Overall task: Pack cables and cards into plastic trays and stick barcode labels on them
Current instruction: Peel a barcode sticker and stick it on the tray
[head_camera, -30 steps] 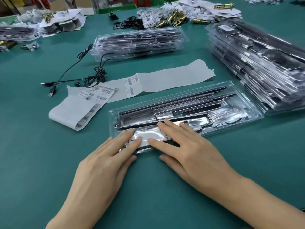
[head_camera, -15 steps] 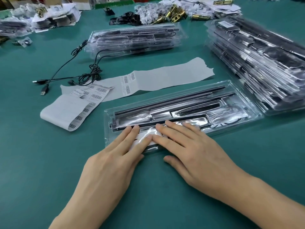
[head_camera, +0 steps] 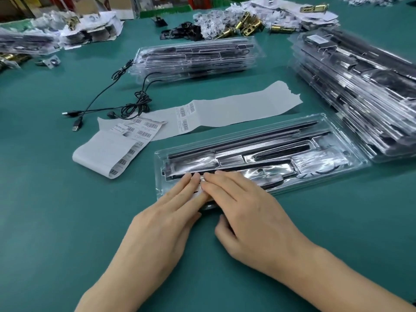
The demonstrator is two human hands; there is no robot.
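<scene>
1. Clutter fills the far left: bagged parts and filled trays [head_camera: 27,41] are heaped on the green table [head_camera: 40,221], with a small metal piece [head_camera: 50,62] just beside them.
2. Black USB cables [head_camera: 135,102] lie loosely tangled left of centre. Their plugs point left, and one lead runs to the foot of a far stack.
3. Near the cables, a curled sheet of barcode labels [head_camera: 108,154] overlaps the left end of a long backing strip [head_camera: 236,109]. The strip runs off to the right and carries a few labels near that end.
4. Beyond the strip sits the far stack of clear trays [head_camera: 195,59]. Farther still, brass hardware [head_camera: 245,25] is mixed among white bags.
5. The left hand [head_camera: 162,224] lies flat with its fingers straight and together. It presses a white label [head_camera: 198,192] onto the near left part of the clear plastic tray [head_camera: 356,154] and grasps nothing.
6. The right hand [head_camera: 254,221] is just beside it, fingertips touching the left's. It is also flat and released, pressing the same label, with its thumb by the tray's near edge.
7. The tray lies aslant mid-table with its left end nearer. It has long dark parts in its compartments and what looks like a dark coil at the right end.
8. A tall, slumping stack of filled trays [head_camera: 360,86] stands at the right, just beside the tray's far right end.
</scene>
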